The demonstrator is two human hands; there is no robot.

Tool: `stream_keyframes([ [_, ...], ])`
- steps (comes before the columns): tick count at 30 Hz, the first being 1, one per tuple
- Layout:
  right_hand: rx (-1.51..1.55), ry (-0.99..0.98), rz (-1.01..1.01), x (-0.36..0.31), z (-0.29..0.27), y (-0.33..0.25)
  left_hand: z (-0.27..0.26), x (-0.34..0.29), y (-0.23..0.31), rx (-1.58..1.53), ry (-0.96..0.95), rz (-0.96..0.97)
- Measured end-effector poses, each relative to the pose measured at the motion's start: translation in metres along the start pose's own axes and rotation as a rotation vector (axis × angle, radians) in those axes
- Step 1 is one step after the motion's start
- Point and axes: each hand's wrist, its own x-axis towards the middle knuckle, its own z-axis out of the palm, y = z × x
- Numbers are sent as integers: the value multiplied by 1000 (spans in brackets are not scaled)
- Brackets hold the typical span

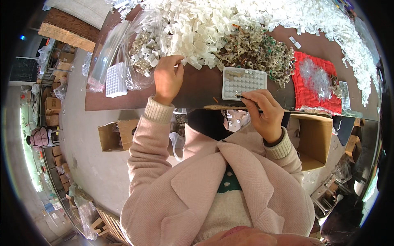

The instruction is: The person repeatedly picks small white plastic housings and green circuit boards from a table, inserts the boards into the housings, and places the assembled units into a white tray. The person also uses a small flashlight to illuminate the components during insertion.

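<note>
Our right hand [264, 112] pinches a small part [239, 96] at six o'clock on the tray [224, 84]; slackening could drop it. Left hand [168, 78], nine o'clock: grip unclear.

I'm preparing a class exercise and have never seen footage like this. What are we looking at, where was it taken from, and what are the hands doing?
There is no machine here: a person works with two bare hands. The single picture comes from a wide fisheye camera on their head, looking down, so straight edges curve near the rim.

On the brown table lie a big heap of white plastic pieces, a tangled brownish heap of small parts and, to the right, a red cloth bearing clear plastic pieces.

The left hand is at the white heap's near edge; whether it holds anything is unclear. The right hand seems to pinch a small dark piece at the near edge of a white gridded tray.
</note>
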Motion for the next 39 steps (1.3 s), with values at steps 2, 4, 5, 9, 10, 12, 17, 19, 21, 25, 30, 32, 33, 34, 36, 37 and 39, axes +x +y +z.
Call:
stream_keyframes([
  [2,18,-4,40,-1,1,-1,-7,-8,8,-221,-2,-234],
  [4,25,-15,96,-2,2,-1,-13,-14,19,-692,31,-426],
  [5,161,-25,177,-2,4,-1,-15,-17,26,-940,51,-528],
  [9,712,-5,453,-1,15,2,-15,-45,65,-1618,-144,-618],
  [10,800,16,478,0,17,4,-13,-52,74,-1677,-195,-617],
  [12,975,59,539,0,19,4,-7,-62,88,-1741,-272,-619],
  [17,878,55,490,-2,19,0,3,-68,110,-1679,-233,-679],
  [19,823,91,464,-3,20,-4,5,-69,119,-1455,-183,-524],
  [21,796,70,479,-4,20,-6,6,-69,124,-1179,-93,-409],
  [25,795,59,486,-2,20,-10,1,-69,123,-489,-8,-55],
  [30,576,77,361,-1,14,-16,0,-67,115,-1015,-17,-432],
  [32,524,28,338,-1,15,-20,3,-69,116,-1500,-12,-607],
  [33,461,11,318,-1,16,-22,5,-70,117,-1577,-10,-606],
  [34,402,-3,287,-1,17,-24,7,-71,119,-1655,-9,-605],
  [36,297,-4,209,1,19,-26,9,-73,120,-1735,3,-588],
  [37,302,13,178,1,21,-28,10,-73,121,-1739,13,-571],
  [39,309,41,141,2,23,-30,11,-74,121,-1723,32,-519],
])
